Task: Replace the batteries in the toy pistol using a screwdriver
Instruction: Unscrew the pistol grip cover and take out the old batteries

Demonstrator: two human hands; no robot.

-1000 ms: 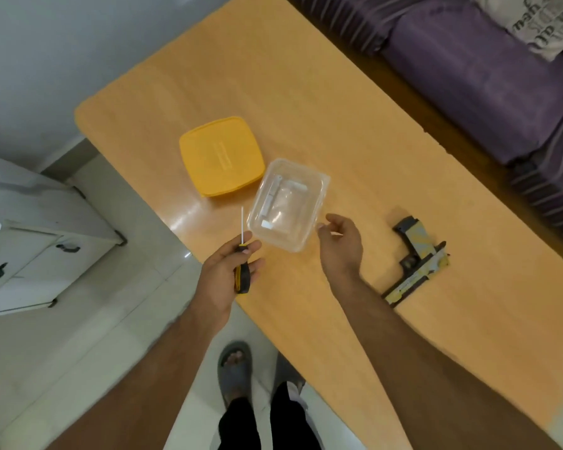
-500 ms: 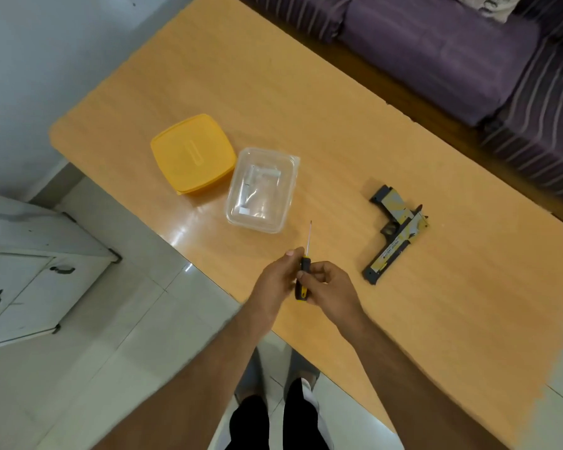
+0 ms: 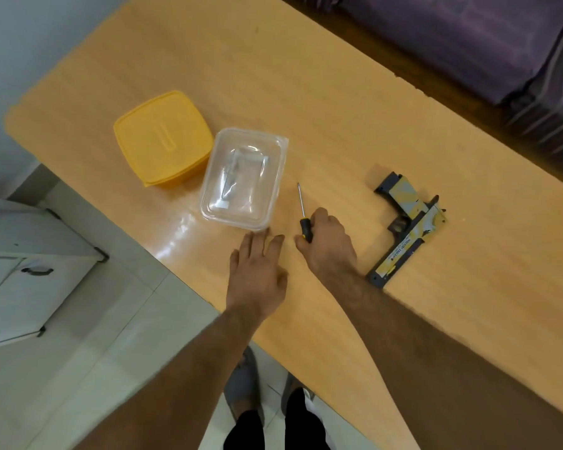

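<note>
Just right of the clear container [image 3: 244, 180], his right hand [image 3: 329, 245] grips the screwdriver [image 3: 304, 219] by its handle, presumably readying it for the toy pistol [image 3: 407, 222] further right, while his left hand [image 3: 257, 274] lies spread flat below the container.

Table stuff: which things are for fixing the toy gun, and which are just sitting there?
For the job: toy pistol; screwdriver, held by the right hand; clear container with small packets inside, possibly the batteries.

Just lying about: yellow lid; purple sofa; white cabinet.
</note>
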